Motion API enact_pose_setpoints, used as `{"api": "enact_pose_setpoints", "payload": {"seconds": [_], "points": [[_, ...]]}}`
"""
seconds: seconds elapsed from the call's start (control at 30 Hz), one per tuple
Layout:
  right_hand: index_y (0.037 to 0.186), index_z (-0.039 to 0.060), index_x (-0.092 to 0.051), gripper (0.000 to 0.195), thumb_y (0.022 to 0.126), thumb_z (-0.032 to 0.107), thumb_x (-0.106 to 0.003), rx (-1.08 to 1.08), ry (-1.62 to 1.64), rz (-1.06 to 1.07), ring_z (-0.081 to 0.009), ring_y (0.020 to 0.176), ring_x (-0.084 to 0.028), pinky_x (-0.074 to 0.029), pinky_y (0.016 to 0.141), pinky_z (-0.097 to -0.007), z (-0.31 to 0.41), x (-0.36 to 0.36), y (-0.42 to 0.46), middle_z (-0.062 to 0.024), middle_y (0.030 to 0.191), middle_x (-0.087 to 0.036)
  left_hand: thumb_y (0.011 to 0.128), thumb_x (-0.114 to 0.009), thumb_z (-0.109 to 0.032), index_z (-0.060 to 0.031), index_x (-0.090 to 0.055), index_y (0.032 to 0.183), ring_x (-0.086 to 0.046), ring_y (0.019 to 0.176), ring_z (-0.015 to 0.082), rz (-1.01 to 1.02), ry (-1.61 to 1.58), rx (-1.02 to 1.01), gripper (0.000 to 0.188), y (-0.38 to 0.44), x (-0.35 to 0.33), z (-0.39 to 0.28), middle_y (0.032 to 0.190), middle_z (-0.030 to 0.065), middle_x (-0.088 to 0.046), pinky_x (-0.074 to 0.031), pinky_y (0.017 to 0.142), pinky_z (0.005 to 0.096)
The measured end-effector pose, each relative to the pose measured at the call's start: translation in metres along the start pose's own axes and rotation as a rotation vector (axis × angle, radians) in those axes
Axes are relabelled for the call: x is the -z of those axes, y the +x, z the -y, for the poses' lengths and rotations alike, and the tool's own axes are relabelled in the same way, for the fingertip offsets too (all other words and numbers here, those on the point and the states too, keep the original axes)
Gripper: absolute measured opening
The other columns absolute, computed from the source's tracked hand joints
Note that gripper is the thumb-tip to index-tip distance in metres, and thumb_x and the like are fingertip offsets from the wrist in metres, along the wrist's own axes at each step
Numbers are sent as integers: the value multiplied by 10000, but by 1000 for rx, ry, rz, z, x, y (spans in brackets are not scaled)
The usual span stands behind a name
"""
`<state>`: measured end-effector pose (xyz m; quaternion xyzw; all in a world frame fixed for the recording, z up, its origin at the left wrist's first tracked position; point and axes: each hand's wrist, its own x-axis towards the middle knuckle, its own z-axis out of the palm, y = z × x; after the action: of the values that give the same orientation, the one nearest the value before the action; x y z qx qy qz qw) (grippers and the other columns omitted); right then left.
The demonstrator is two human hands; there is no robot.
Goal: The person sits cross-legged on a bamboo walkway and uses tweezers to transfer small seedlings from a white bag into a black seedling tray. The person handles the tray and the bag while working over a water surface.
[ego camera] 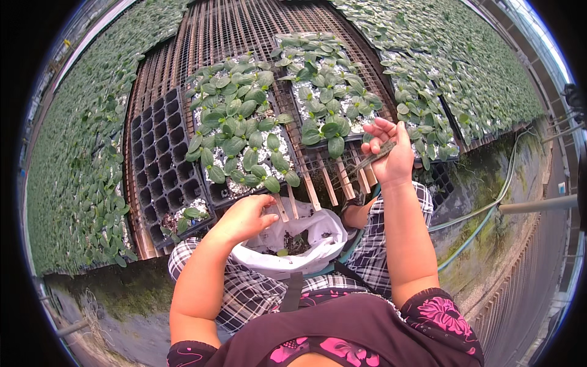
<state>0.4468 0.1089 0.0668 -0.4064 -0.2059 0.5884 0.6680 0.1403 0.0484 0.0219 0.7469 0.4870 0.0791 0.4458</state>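
My right hand (392,158) is raised before the near end of the right seedling tray (362,133), its fingers closed on a thin dirt-coated hand tool (377,156). The tool's narrow end points down and left; its exact kind is unclear. My left hand (245,216) hovers at the front edge of the middle seedling tray (289,142), thumb and fingers apart, with nothing visible in it. Broad-leaved seedlings (234,128) stand in white-flecked growing medium there. To the left lies a black cell tray (158,147), mostly bare cells, with a few seedlings (192,213) at its near corner.
A white bag-lined container (321,257) with dark soil and plant scraps stands between my knees. Wooden slats (311,190) jut from the mesh bench (224,27). Dense seedling trays flank both sides. A hose (497,202) and a pipe (536,204) run at right.
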Motion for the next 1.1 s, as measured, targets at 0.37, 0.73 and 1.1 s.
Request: {"api": "enact_pose_setpoints", "payload": {"seconds": [0.37, 0.73, 1.1], "points": [[1012, -13, -555, 147, 913, 96, -555, 289, -598, -283, -169, 728, -639, -551, 645, -274, 81, 127, 21, -79, 884, -591, 837, -647, -132, 28, -569, 1152, -621, 881, 171, 50, -97, 154, 361, 17, -3, -6, 1012, 129, -651, -497, 773, 309], [991, 7, -623, 136, 894, 76, -557, 268, -527, -328, -122, 672, -627, -532, 574, -227, 42, 154, 85, -48, 839, -617, 834, -640, -126, 51, -564, 1141, -619, 966, 214, 52, -92, 172, 362, 32, -13, 6, 1057, 162, -641, -484, 844, 321], [930, 31, -623, 107, 868, 95, -563, 7, -854, -183, -139, 622, -637, -524, 526, -246, 65, 134, 138, -59, 835, -637, 817, -636, -139, 38, -581, 1116, -626, 932, 251, 103, -10, 175, 352, 44, -16, 1, 1018, 185, -644, -482, 827, 335]]}}
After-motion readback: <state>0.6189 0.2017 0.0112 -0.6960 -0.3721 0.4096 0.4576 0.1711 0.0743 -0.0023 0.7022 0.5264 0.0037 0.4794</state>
